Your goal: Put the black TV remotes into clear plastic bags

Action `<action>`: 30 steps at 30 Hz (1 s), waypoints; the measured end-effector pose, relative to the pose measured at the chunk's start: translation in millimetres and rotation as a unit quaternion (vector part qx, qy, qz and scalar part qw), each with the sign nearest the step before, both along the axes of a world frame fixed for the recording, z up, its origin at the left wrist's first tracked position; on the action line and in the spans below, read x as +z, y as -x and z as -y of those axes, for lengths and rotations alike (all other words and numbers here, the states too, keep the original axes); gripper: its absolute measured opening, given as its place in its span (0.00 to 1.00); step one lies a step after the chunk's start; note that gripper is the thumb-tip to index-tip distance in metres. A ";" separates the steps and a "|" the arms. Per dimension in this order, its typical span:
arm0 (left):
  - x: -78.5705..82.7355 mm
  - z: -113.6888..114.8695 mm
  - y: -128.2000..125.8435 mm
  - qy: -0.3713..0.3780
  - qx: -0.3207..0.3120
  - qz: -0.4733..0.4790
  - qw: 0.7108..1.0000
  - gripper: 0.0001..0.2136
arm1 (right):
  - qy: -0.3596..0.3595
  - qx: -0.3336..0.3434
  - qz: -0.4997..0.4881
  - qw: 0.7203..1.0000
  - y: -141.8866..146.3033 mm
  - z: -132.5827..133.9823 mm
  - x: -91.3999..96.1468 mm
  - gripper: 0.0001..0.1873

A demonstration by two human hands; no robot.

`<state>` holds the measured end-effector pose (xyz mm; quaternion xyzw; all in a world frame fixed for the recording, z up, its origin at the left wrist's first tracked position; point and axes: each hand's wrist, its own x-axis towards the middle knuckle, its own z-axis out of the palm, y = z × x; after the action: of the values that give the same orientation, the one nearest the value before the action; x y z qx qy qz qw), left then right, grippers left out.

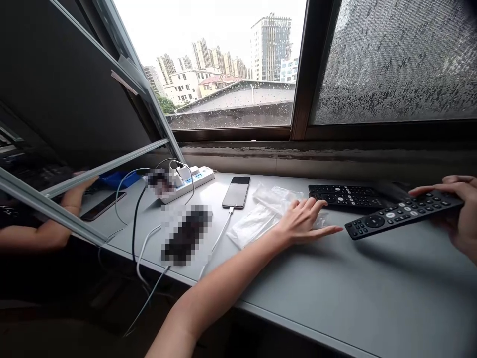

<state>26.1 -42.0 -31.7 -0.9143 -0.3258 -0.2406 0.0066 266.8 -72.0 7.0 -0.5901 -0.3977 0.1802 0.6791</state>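
Observation:
My left hand (302,221) reaches over the clear plastic bags (257,219), its fingers spread and the thumb stretched to the right. Some of the plastic lies under its fingers; whether they touch it, I cannot tell. At the right edge my right hand (465,211) grips a black remote control (398,215) by one end. This remote is raised and tilted over the table, buttons facing up, with its free end near my left thumb. Behind it, more black remotes (341,195) lie side by side on the table, partly hidden by the held one.
A phone (237,191) with a white cable lies left of the bags. Beyond it are a white power strip (192,181), tangled cords and a blurred-out dark object (186,236). A metal frame (108,166) separates off another person's arm (48,238) and a second phone (104,205).

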 end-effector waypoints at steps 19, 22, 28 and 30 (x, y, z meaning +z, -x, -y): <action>6.9 -5.5 13.2 -0.012 -0.049 -0.026 0.998 0.32 | 0.011 0.014 -0.097 0.995 8.7 2.3 2.2 0.06; 6.2 -11.9 16.9 -0.030 -0.054 -0.052 0.997 0.30 | 0.007 0.007 -0.138 0.990 10.1 2.2 3.0 0.06; 8.5 -18.6 15.9 -0.078 0.003 -0.088 0.993 0.11 | -0.036 0.038 -0.144 0.988 10.7 -0.8 0.3 0.17; 11.8 -16.1 14.3 -0.103 0.027 -0.083 0.991 0.10 | -0.041 0.059 -0.119 0.990 13.9 0.4 0.0 0.18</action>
<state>11.8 -25.9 -19.9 -0.9164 -0.3220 -0.1962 0.1344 252.9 -72.4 7.1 -0.5120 -0.3551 0.2723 0.7332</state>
